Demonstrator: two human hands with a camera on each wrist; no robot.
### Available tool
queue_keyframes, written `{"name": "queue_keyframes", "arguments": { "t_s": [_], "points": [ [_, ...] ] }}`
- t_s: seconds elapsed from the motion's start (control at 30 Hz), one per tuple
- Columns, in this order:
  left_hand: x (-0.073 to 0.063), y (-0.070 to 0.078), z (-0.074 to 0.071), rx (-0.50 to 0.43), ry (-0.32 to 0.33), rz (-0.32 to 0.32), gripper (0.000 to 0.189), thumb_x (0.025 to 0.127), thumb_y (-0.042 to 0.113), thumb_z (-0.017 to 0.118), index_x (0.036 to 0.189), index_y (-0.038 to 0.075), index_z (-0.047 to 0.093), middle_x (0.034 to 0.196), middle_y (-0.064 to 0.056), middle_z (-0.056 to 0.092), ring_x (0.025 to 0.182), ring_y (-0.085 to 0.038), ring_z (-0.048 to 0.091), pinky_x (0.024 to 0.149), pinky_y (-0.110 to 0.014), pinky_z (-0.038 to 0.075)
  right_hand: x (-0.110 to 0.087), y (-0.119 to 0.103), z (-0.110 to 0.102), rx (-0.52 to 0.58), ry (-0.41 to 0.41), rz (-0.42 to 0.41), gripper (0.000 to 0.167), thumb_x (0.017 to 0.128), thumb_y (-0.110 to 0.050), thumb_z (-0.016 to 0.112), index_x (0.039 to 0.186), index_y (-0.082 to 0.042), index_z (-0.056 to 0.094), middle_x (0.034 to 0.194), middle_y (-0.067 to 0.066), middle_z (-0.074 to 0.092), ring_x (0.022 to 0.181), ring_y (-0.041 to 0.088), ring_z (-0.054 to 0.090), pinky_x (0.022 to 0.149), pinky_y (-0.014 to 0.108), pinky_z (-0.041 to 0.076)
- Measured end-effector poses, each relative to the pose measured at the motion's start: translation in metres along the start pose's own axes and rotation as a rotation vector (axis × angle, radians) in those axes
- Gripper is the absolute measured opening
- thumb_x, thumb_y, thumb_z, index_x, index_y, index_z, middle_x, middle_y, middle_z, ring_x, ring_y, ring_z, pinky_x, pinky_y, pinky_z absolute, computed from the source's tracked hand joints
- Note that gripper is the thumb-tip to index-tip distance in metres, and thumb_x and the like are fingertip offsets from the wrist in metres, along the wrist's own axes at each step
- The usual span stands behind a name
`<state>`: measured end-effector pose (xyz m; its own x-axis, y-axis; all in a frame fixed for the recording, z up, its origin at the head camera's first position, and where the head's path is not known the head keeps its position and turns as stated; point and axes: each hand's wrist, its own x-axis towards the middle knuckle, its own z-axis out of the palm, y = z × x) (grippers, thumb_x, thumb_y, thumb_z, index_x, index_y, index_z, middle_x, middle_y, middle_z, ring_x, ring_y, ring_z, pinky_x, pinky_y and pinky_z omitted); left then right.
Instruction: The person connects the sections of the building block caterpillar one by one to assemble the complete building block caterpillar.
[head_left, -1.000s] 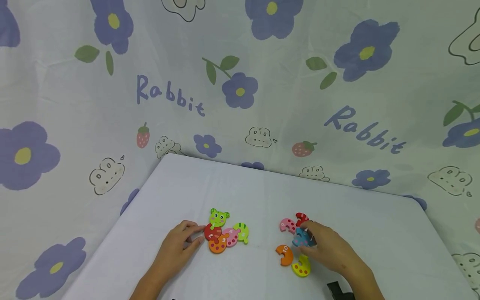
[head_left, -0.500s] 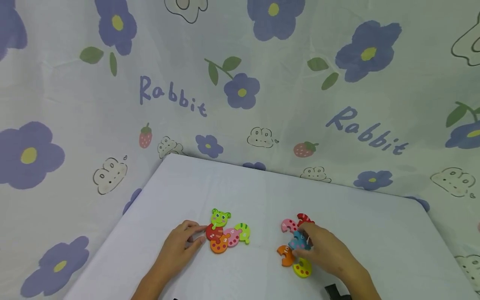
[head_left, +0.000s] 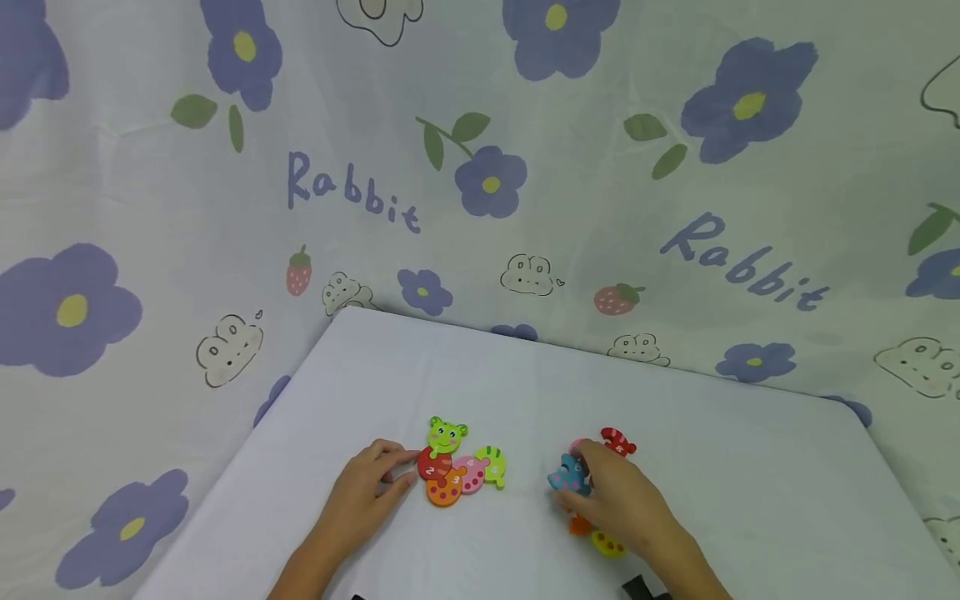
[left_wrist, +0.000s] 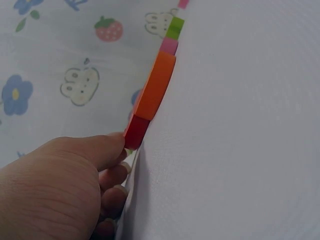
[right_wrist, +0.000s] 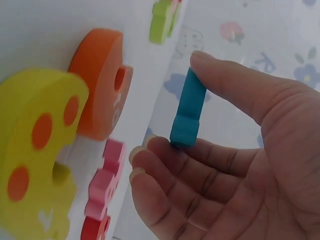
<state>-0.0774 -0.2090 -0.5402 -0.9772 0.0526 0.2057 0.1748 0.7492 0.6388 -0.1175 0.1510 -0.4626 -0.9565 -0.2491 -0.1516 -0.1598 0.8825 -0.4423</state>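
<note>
My right hand (head_left: 618, 496) pinches a blue puzzle piece (head_left: 568, 475) with pink dots between thumb and fingers. In the right wrist view the blue piece's edge stands clear of the table. On the left lies a joined caterpillar puzzle: a green smiling head (head_left: 447, 435), red piece 2 (head_left: 435, 465), orange piece 3 (head_left: 444, 490), a pink piece 4 (head_left: 471, 475) and a striped green piece (head_left: 493, 465). My left hand (head_left: 367, 487) rests beside it, thumb and index fingertips touching the edge of the red piece.
Loose pieces lie around the right hand: a red one (head_left: 618, 442), a pink one (right_wrist: 106, 182) partly hidden in the head view, orange 10 (right_wrist: 102, 85) and a dotted yellow one (head_left: 607, 543). The white table (head_left: 510, 383) meets a patterned cloth (head_left: 525, 217) behind.
The right hand has lifted the blue piece and carried it left, past the pink and orange pieces. The left hand has stayed beside the joined caterpillar.
</note>
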Motion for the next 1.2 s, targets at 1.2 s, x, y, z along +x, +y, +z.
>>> {"name": "queue_keyframes", "arguments": {
  "t_s": [1.2],
  "points": [
    [0.0, 0.005, -0.002, 0.005, -0.018, -0.049, 0.032, 0.093, 0.022, 0.082, 0.124, 0.023, 0.077, 0.109, 0.018, 0.059, 0.084, -0.002, 0.052, 0.078, -0.025, 0.05, 0.012, -0.062, 0.04, -0.032, -0.016, -0.128, 0.059, 0.083, -0.051, 0.087, 0.114, -0.006, 0.064, 0.079, -0.005, 0.06, 0.066, 0.011, 0.052, 0.059, 0.026, 0.047]
  ]
}}
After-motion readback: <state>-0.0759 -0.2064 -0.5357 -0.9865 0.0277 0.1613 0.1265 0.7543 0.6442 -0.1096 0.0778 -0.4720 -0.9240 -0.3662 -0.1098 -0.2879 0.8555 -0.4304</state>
